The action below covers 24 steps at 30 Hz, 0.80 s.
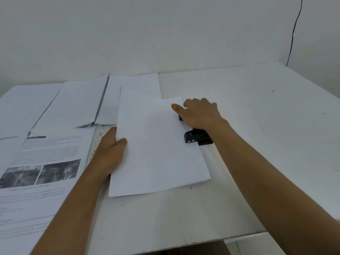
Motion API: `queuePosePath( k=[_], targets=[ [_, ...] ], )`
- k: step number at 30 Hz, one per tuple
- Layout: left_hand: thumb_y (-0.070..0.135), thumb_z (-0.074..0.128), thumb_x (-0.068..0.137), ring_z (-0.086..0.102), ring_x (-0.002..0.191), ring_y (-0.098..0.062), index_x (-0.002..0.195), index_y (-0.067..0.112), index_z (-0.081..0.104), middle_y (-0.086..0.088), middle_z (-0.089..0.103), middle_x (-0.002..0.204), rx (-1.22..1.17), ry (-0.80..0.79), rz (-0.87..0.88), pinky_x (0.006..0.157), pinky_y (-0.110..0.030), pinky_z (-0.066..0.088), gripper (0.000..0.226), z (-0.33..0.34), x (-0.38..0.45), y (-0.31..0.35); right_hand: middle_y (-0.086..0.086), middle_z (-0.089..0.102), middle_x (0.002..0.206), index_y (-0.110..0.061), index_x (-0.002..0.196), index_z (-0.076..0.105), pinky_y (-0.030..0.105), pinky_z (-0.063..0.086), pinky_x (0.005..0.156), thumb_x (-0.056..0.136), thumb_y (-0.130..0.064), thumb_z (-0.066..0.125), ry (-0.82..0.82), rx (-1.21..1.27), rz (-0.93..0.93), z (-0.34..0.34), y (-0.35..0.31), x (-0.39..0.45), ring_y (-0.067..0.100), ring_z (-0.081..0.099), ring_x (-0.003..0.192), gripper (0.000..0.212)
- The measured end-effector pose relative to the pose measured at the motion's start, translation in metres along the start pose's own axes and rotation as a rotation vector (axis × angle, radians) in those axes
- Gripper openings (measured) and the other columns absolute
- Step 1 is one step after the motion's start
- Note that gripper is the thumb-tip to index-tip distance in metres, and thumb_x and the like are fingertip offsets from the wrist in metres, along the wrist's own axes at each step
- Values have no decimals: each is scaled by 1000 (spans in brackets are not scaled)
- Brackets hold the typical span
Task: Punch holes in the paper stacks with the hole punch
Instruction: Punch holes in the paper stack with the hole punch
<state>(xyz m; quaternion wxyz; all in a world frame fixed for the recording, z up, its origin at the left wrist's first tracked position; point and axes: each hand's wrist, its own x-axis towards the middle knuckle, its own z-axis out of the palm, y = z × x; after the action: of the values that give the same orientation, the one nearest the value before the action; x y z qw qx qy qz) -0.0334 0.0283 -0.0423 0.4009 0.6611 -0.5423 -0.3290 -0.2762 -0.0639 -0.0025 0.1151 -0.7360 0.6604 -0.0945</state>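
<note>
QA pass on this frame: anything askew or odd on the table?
Mostly tidy. The blank paper stack sits skewed to the table edge, overlapping the sheets behind. Small dark specks dot the table.
</note>
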Motion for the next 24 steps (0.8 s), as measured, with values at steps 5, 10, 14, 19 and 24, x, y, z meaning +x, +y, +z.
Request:
queuePosePath(
  k=[5,10,14,19,24],
  targets=[
    [6,43,98,54,112,-16,125,23,51,7,58,119,-29,8,10,99,-32,39,34,-1,-2,0,-5,60,123,-24,130,52,38,38,99,93,-59,44,-64,255,-9,-18,-13,6,19,50,119,51],
    [3,44,97,56,109,-14,119,26,53,8,61,116,-120,26,12,100,-32,40,33,-2,-5,1,-5,57,106,-21,104,60,25,38,73,97,-46,46,9,575,10,-19,-3,4,12,55,91,30],
    [2,45,96,60,99,-7,115,28,54,16,62,106,-160,49,21,87,-23,43,33,-6,-2,0,-1,62,109,-14,105,61,27,39,76,100,-40,42,16,593,-2,-19,-4,2,17,56,96,33],
    [2,46,96,58,90,3,103,37,55,20,61,102,-173,105,42,82,-19,42,37,-15,1,-6,-9,57,91,-13,107,61,27,38,73,100,-39,43,28,552,1,-19,-4,0,13,55,86,33],
    [1,47,95,54,77,23,115,39,46,26,54,98,-206,178,56,69,0,39,42,-19,3,-6,-5,54,77,-9,94,58,27,39,67,100,-45,40,58,547,-6,-17,-5,-2,13,50,71,41]
  ],
)
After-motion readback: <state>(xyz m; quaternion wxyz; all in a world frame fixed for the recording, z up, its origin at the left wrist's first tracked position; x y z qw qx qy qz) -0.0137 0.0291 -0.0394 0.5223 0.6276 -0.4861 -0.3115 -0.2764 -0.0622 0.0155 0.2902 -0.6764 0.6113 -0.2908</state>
